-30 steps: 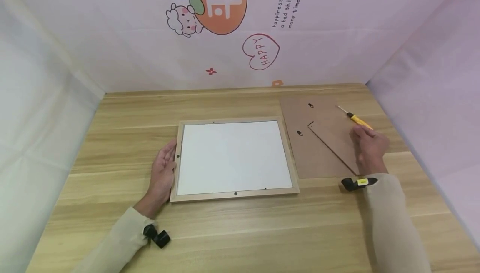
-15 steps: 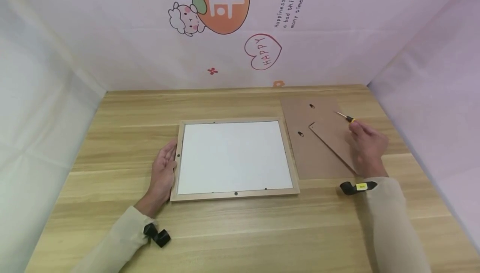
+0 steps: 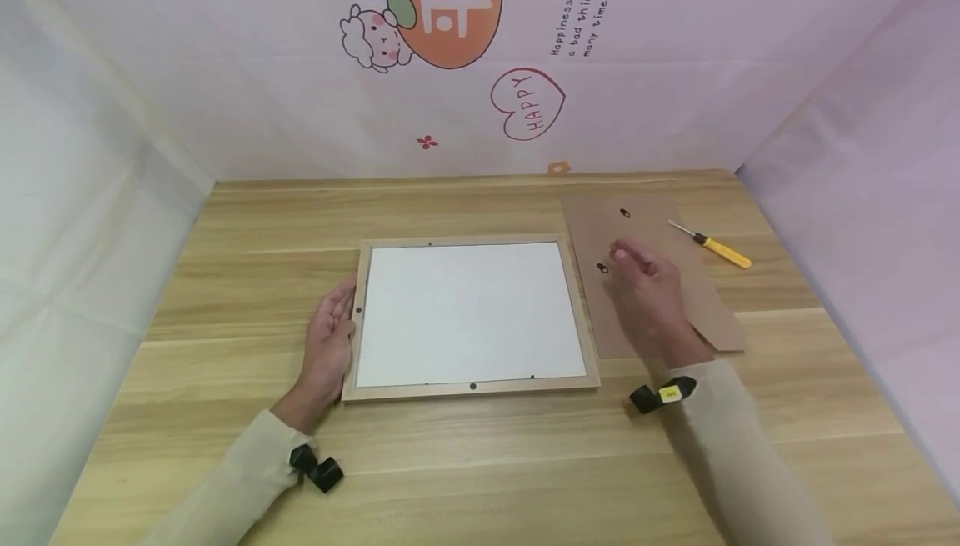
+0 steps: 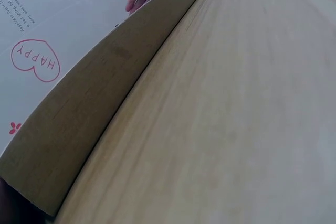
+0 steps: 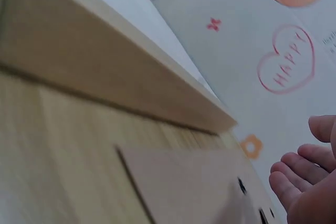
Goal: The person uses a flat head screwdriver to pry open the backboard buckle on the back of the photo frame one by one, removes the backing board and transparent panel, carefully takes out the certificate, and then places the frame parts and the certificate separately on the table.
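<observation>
Fingers of my right hand hang loose, grasping nothing, above the brown backing board at 3 o'clock of the frame. My left hand rests flat against the frame's 9 o'clock edge; I should keep it steady there and take the board by its edge.

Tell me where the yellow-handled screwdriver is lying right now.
In the head view the screwdriver lies on the table at the far right, just off the right edge of the brown backing board, beyond the right hand, which is not touching it.
</observation>
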